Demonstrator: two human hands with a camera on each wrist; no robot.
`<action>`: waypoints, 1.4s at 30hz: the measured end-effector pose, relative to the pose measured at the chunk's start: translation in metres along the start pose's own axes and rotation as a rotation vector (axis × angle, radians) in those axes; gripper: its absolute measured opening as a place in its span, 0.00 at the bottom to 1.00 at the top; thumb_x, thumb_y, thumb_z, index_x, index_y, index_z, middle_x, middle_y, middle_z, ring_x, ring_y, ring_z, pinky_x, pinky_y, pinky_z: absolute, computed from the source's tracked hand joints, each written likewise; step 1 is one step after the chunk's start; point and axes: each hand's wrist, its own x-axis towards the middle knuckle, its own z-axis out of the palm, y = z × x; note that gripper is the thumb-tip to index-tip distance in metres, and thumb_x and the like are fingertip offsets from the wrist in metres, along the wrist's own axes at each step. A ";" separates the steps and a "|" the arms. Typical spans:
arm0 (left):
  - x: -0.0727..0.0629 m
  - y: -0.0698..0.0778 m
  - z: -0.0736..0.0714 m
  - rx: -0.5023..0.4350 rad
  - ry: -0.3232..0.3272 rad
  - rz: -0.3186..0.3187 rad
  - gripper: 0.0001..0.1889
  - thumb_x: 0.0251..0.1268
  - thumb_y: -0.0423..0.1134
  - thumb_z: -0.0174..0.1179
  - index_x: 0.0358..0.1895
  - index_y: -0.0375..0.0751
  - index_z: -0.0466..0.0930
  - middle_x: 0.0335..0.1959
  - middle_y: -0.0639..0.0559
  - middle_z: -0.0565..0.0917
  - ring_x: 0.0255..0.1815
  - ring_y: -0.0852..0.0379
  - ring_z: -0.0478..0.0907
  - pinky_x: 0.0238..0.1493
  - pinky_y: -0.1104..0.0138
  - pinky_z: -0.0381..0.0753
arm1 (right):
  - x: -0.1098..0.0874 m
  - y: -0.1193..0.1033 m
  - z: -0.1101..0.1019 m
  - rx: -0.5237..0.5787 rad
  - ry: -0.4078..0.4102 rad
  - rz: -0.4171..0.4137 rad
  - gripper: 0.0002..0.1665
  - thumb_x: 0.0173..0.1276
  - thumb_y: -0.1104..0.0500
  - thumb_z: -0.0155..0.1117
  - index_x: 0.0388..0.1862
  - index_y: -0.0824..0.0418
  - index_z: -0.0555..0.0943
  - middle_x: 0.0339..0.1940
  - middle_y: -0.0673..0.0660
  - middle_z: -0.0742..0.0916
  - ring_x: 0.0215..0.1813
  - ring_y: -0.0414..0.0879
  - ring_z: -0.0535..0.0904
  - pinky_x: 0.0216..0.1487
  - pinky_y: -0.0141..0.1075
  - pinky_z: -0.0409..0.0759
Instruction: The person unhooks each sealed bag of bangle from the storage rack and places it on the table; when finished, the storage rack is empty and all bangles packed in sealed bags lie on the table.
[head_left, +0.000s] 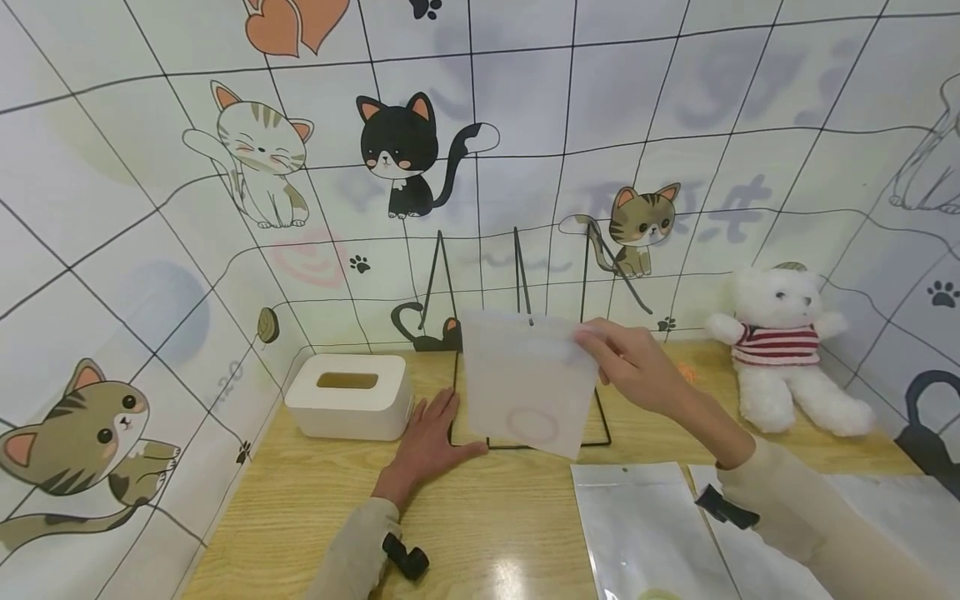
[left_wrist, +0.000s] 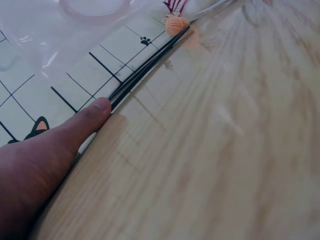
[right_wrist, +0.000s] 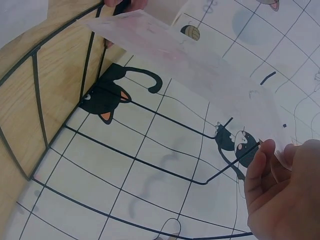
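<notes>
My right hand point(head_left: 637, 367) pinches the upper right corner of a translucent plastic bag point(head_left: 525, 375). A pink ring shape point(left_wrist: 95, 18) shows on or in the bag. A black wire display rack point(head_left: 597, 444) with upright prongs stands behind it. One prong's tip point(head_left: 531, 321) shows at the bag's top edge; the right wrist view also has a dark tip at the bag's surface. My left hand point(head_left: 431, 437) rests at the rack's front left corner, fingers along the side, its straight thumb point(left_wrist: 95, 115) touching the front base wire. The bag hides part of the rack.
A white tissue box point(head_left: 348, 417) stands left of my left hand. Silvery flat bags point(head_left: 637, 508) lie at front right. A white teddy bear point(head_left: 776, 342) in a striped shirt sits against the wall at right, with a small orange ball point(left_wrist: 176, 25) near it.
</notes>
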 end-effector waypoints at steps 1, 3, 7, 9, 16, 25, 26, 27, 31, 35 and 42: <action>0.000 0.000 0.000 0.000 -0.001 -0.001 0.60 0.52 0.82 0.52 0.81 0.44 0.50 0.82 0.51 0.52 0.84 0.53 0.45 0.83 0.53 0.39 | -0.001 -0.001 0.000 0.003 -0.001 -0.006 0.11 0.79 0.60 0.53 0.43 0.52 0.84 0.13 0.52 0.77 0.17 0.37 0.70 0.16 0.32 0.69; -0.001 0.000 0.000 0.000 -0.007 -0.005 0.60 0.52 0.82 0.52 0.81 0.45 0.49 0.83 0.51 0.51 0.84 0.53 0.45 0.83 0.53 0.39 | -0.002 -0.005 0.000 0.011 -0.004 -0.021 0.11 0.79 0.62 0.53 0.44 0.53 0.84 0.13 0.51 0.77 0.17 0.37 0.70 0.16 0.31 0.69; -0.001 0.000 -0.001 0.010 -0.001 0.005 0.60 0.53 0.80 0.55 0.81 0.44 0.49 0.82 0.50 0.52 0.83 0.52 0.46 0.83 0.51 0.41 | -0.007 -0.010 0.002 0.017 -0.015 -0.035 0.11 0.77 0.64 0.55 0.45 0.55 0.84 0.13 0.49 0.76 0.17 0.36 0.70 0.17 0.30 0.69; 0.000 -0.001 -0.002 0.022 0.003 0.016 0.55 0.57 0.73 0.57 0.81 0.42 0.51 0.82 0.49 0.54 0.83 0.52 0.48 0.83 0.51 0.42 | -0.010 -0.012 0.004 0.021 -0.021 -0.041 0.10 0.76 0.64 0.56 0.45 0.55 0.84 0.13 0.47 0.76 0.17 0.35 0.70 0.18 0.30 0.70; 0.003 -0.008 0.002 0.098 0.038 0.117 0.38 0.65 0.56 0.56 0.76 0.42 0.64 0.78 0.44 0.64 0.80 0.45 0.56 0.79 0.43 0.51 | -0.025 -0.014 0.019 0.136 -0.081 -0.144 0.14 0.74 0.71 0.55 0.43 0.54 0.83 0.14 0.46 0.75 0.17 0.31 0.69 0.19 0.27 0.72; 0.001 -0.008 0.001 0.086 0.135 0.240 0.34 0.70 0.45 0.53 0.73 0.26 0.62 0.74 0.33 0.66 0.78 0.36 0.59 0.74 0.37 0.56 | -0.044 -0.020 0.039 0.321 -0.232 -0.088 0.15 0.77 0.70 0.50 0.34 0.55 0.77 0.16 0.51 0.74 0.17 0.39 0.72 0.17 0.27 0.71; 0.001 -0.009 0.002 0.078 0.137 0.241 0.35 0.70 0.45 0.52 0.73 0.26 0.62 0.75 0.33 0.65 0.78 0.36 0.58 0.75 0.37 0.55 | -0.046 -0.018 0.041 0.336 -0.246 -0.068 0.14 0.78 0.69 0.49 0.33 0.56 0.76 0.17 0.52 0.74 0.17 0.39 0.72 0.17 0.28 0.71; 0.001 -0.011 0.003 0.061 0.139 0.240 0.35 0.70 0.46 0.52 0.73 0.27 0.62 0.75 0.34 0.65 0.78 0.37 0.58 0.75 0.37 0.55 | -0.046 -0.016 0.043 0.343 -0.260 -0.042 0.14 0.79 0.68 0.49 0.31 0.57 0.75 0.16 0.53 0.73 0.17 0.40 0.72 0.17 0.28 0.71; 0.002 -0.016 0.007 0.067 0.143 0.245 0.33 0.69 0.46 0.51 0.72 0.30 0.65 0.75 0.35 0.65 0.78 0.38 0.58 0.76 0.40 0.54 | -0.046 -0.005 0.048 0.323 -0.301 0.077 0.15 0.82 0.62 0.46 0.31 0.58 0.74 0.16 0.54 0.76 0.17 0.41 0.72 0.18 0.32 0.74; 0.002 -0.018 0.009 0.106 0.119 0.222 0.33 0.69 0.49 0.51 0.73 0.35 0.65 0.76 0.37 0.64 0.79 0.40 0.55 0.78 0.42 0.52 | -0.043 0.007 0.053 0.302 -0.377 0.182 0.18 0.83 0.56 0.45 0.31 0.60 0.73 0.19 0.57 0.78 0.19 0.43 0.75 0.20 0.33 0.77; 0.003 -0.007 0.002 0.068 0.065 0.136 0.37 0.66 0.51 0.54 0.74 0.33 0.63 0.78 0.41 0.62 0.80 0.44 0.54 0.79 0.44 0.51 | -0.046 0.027 0.066 0.294 -0.483 0.212 0.15 0.82 0.52 0.47 0.38 0.60 0.75 0.20 0.54 0.75 0.19 0.43 0.76 0.22 0.31 0.75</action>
